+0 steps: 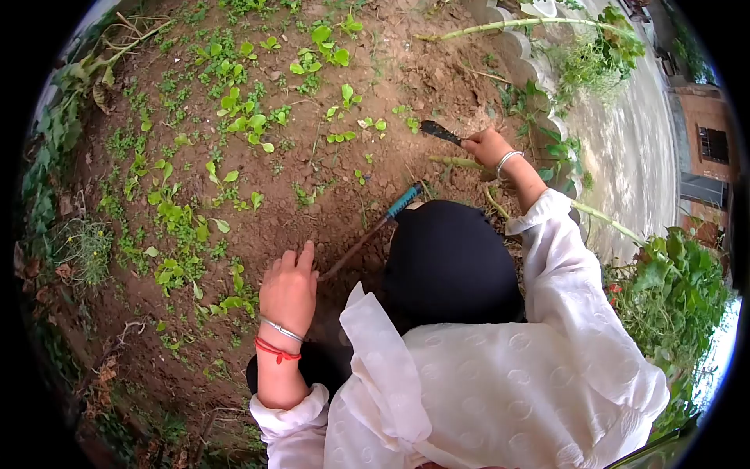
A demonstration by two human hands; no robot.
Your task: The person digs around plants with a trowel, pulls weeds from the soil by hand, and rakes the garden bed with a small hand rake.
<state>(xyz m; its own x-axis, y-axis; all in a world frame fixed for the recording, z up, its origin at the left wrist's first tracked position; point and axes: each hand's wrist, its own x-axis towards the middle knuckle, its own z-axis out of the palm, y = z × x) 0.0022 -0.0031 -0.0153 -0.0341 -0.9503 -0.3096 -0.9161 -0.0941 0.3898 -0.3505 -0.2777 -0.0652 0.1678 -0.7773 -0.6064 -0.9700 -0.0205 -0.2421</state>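
My right hand [486, 147] is closed round the near end of a small black trowel [441, 133]. Its narrow dark blade points left, just over the bare soil; the grip is hidden in my fist. My left hand [287, 291] hovers palm down over the soil at lower left, with its fingers stretched out and nothing held. Beside its fingertips ends the rusty, slightly curved metal part of a second tool with a teal handle [404, 202], which lies by my knee. Small green seedlings [254, 125] grow above and left of my hands.
My dark-clad knee [453, 262] fills the middle. A scalloped pale edging [558, 117] separates the soil bed from concrete paving [633, 141] on the right. Long green stalks [516, 25] lie across that edging. Leafy plants [672, 273] stand at right, with dense weeds along the left.
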